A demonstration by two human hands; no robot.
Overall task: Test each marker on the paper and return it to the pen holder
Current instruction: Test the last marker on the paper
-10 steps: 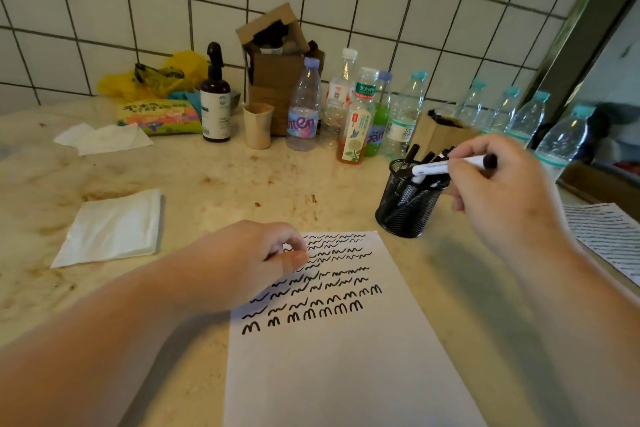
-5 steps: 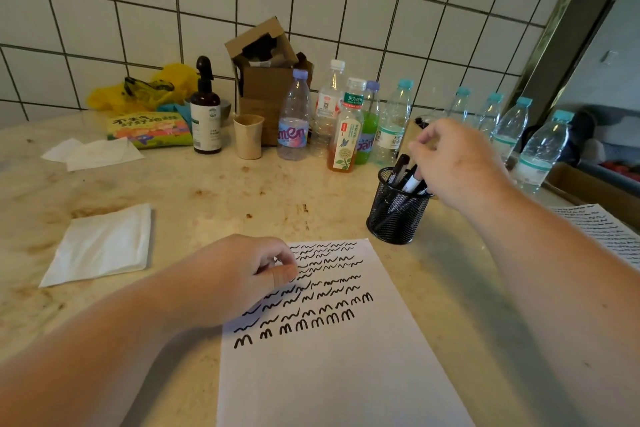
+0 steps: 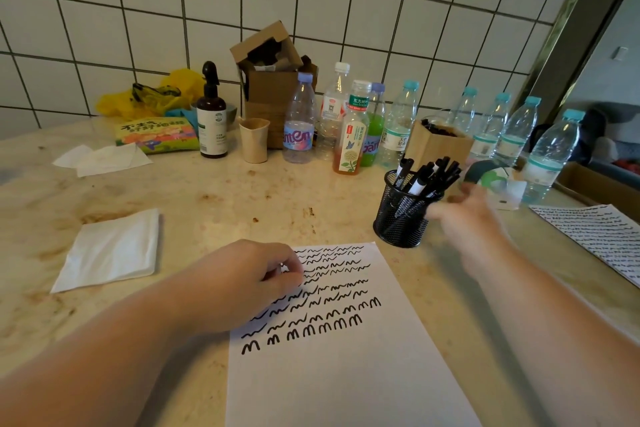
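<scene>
Right hand (image 3: 460,218), blurred, grip looks empty and loosely spread just right of holder (image 3: 403,215); markers (image 3: 427,177) stand up-left of it. Your left hand (image 3: 242,281) pins paper (image 3: 346,374), fingers curled.

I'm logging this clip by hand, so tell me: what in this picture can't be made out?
Head view:
- right hand: motion-blurred beside the pen holder; whether it holds a marker cannot be told.
- left hand: fingers curled on the paper, covering part of the scribbles.
- markers: lower ends hidden in the holder's mesh; count unclear.
- second sheet: cut off by the right edge, writing too small to read.
</scene>
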